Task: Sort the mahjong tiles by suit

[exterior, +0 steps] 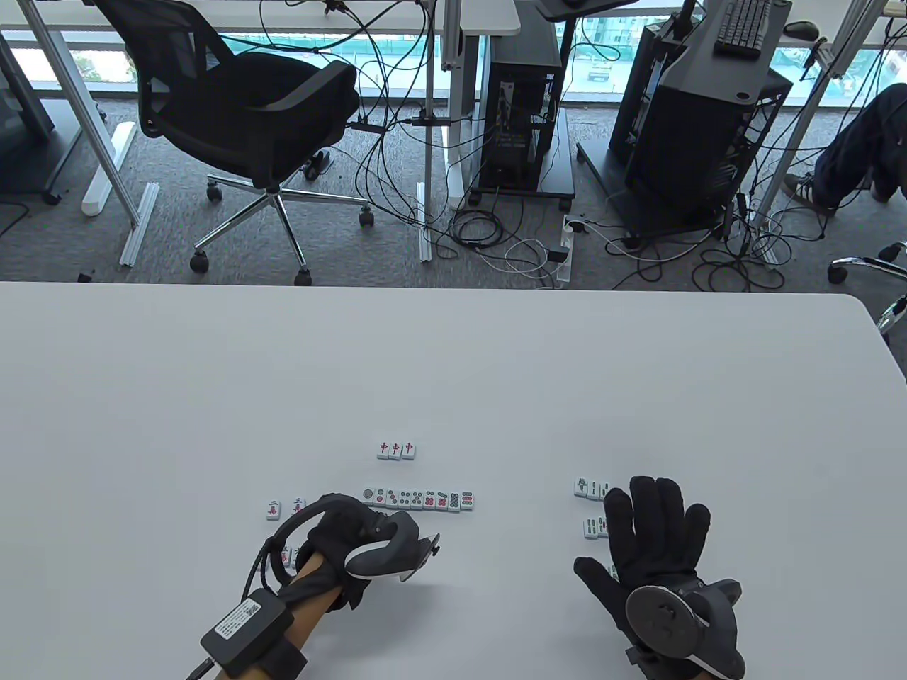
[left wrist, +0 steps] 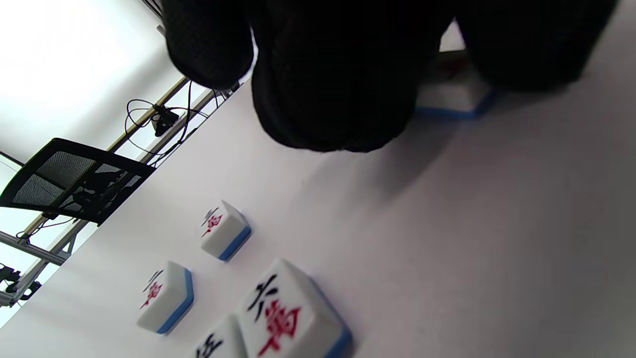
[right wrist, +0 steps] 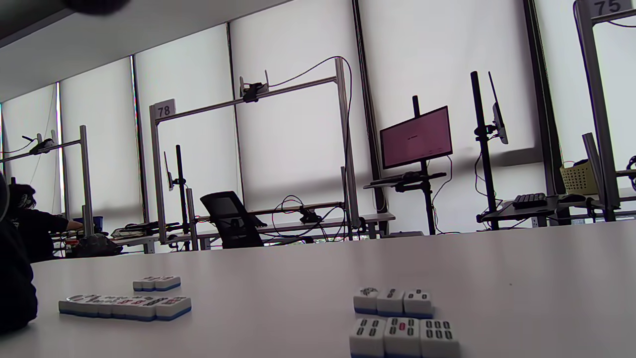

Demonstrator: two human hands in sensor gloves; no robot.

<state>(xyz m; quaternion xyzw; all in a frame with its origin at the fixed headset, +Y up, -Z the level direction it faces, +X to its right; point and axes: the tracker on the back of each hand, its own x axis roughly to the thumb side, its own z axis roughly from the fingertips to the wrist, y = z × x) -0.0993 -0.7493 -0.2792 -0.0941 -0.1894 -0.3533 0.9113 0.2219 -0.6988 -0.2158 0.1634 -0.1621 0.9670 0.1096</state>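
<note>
Small white mahjong tiles with blue backs lie face up on the white table [exterior: 453, 368]. Three red-character tiles [exterior: 396, 450] form a short row. Below them lies a row of dot tiles [exterior: 418, 499]. Two character tiles [exterior: 273, 509] lie at the left, with more [exterior: 287, 556] beside my left wrist. My left hand [exterior: 340, 516] is curled at the left end of the dot row. In the left wrist view its fingers [left wrist: 338, 99] hang around a partly hidden tile [left wrist: 454, 97]. My right hand [exterior: 655, 510] lies flat with fingers spread beside two rows of bamboo tiles [exterior: 592, 488].
The left wrist view shows several character tiles [left wrist: 223, 231] on the table near my hand. The right wrist view shows the bamboo rows [right wrist: 392, 301] and the dot row [right wrist: 124, 306]. Beyond the table's far edge stand an office chair [exterior: 241, 120], cables and computer stands.
</note>
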